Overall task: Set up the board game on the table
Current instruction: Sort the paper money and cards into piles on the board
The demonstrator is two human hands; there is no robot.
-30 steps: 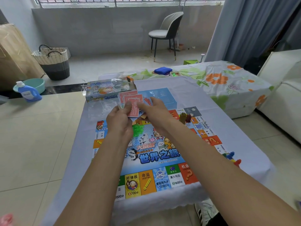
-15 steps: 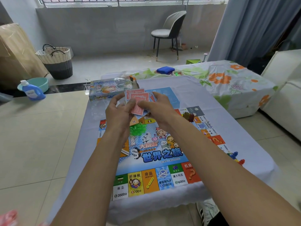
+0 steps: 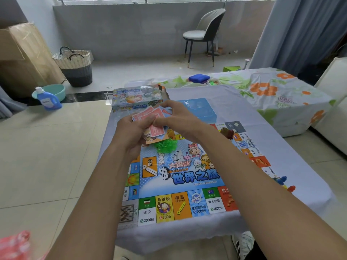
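A colourful game board lies open on the cloth-covered table. Above its far end, my left hand holds a fanned stack of pink play money. My right hand pinches the notes from the right side. A pile of green plastic houses sits on the board just below my hands. The game box lid stands at the table's far left, and a light blue box tray lies behind my right hand. Brown pieces rest on the board's right edge.
Blue and red pawns lie on the cloth at the right. A floral-covered table stands behind to the right, a white sofa beyond it. A chair, a basket, a basin and a detergent bottle are on the floor.
Both hands have stayed over the board's far end, shuffling the notes; the fan has shifted slightly in my grip. The camera has tipped a little lower.
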